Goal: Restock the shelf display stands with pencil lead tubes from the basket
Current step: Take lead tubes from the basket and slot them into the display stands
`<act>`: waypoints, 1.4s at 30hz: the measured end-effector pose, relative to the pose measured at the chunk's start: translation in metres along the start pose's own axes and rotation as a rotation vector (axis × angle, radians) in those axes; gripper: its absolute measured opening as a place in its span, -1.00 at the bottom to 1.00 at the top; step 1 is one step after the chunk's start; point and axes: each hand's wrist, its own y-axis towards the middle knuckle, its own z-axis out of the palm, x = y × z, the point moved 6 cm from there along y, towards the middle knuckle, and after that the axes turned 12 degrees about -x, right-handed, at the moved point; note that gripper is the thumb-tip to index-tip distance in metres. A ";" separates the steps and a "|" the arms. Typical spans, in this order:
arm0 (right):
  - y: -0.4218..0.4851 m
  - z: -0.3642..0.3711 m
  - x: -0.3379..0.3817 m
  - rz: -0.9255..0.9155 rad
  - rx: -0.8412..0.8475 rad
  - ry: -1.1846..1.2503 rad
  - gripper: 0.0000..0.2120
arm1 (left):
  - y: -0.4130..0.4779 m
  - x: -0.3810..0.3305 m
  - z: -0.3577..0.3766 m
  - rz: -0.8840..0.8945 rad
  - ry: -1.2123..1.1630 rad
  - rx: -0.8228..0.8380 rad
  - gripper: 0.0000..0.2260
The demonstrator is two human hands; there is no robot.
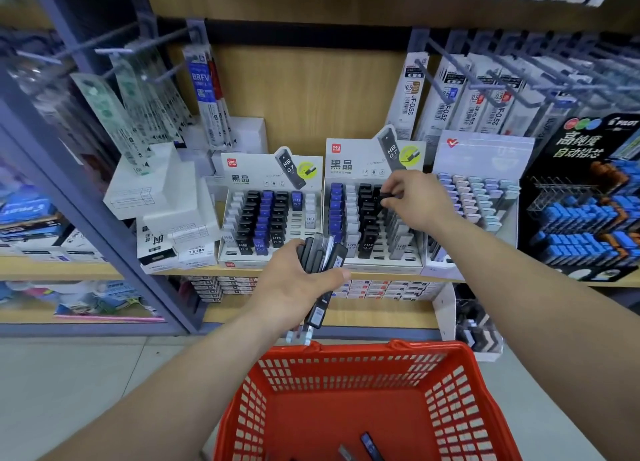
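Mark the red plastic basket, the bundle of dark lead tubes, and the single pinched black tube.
red plastic basket [362, 352]: head view, far rim.
bundle of dark lead tubes [321, 253]: head view, upper ends.
single black tube [387, 194]: head view, exposed end.

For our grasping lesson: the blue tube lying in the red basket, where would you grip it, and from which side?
Probably pinch the blue tube across its narrow width, from straight above: it lies flat on the basket floor, and the walls block sideways reach.
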 end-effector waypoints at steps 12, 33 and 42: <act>0.012 0.000 0.003 -0.049 -0.037 -0.015 -0.91 | 0.002 -0.002 -0.002 0.025 -0.006 0.011 -0.71; -0.148 -0.061 0.040 0.231 0.360 0.756 -0.84 | -0.038 -0.029 0.023 0.057 -0.067 0.184 -0.67; -0.180 -0.049 0.039 0.282 0.431 0.828 -0.79 | -0.065 -0.026 0.044 0.163 0.053 0.235 -0.68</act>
